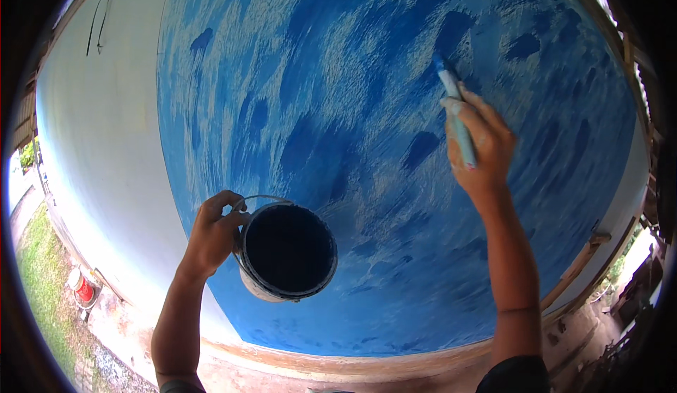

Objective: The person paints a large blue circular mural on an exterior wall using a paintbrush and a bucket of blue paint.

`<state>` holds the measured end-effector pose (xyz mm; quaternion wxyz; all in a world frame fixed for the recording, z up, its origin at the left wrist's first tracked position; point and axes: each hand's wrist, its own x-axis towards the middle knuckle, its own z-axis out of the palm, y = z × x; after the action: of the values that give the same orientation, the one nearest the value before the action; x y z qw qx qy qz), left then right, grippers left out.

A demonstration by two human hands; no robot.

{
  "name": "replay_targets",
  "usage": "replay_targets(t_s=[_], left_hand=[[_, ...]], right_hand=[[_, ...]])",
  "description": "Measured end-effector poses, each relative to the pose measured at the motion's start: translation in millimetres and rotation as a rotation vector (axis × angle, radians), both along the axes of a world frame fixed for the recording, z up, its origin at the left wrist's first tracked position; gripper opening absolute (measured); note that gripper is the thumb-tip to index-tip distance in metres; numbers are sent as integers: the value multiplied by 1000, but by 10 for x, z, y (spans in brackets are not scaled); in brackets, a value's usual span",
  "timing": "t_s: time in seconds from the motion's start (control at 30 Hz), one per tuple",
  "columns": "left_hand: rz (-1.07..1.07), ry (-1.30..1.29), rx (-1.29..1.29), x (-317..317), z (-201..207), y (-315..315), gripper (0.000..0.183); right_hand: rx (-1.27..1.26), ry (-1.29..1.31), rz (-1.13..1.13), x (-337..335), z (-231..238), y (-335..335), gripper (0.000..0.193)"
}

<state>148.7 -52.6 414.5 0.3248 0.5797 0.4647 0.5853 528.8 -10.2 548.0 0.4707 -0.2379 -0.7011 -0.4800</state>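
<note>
My right hand (482,139) is closed around the pale handle of a paintbrush (458,121). The brush's blue-stained bristles point up and touch, or nearly touch, the wall (374,153), which carries streaky blue paint in light and dark strokes. Lower and to the left, my left hand (216,231) has its fingers closed at the wire handle and rim of a paint bucket (264,292). The bucket's mouth tilts toward me. Its inside looks very dark, so the paint level cannot be made out.
An unpainted white wall section (106,139) lies left of the blue area, with a dark cord (103,12) hanging at its top. A red and white container (82,288) stands at lower left beside grass (42,280). A wooden piece (578,266) leans at lower right.
</note>
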Motion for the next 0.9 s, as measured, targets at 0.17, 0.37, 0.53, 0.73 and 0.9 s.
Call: replay_targets(t_s=[0.17,0.37,0.53,0.73,0.9], left_hand=[[51,-70,83,106,-71,-115,5],[115,-55,81,39,-84,-227,5],[150,-84,58,-127,-233,-328,5],[231,-126,10,-151,-430,-479,9],[401,-25,7,-288,-892,-659,16]], right_hand=[[80,-185,-102,-472,-1018,412,18],[-502,-370,162,-960,-1204,-33,31],[-117,-141,209,-1042,-275,126,41],[177,-119,-37,-1591,-420,610,22],[208,-567,10,-2158,-1638,555,13]])
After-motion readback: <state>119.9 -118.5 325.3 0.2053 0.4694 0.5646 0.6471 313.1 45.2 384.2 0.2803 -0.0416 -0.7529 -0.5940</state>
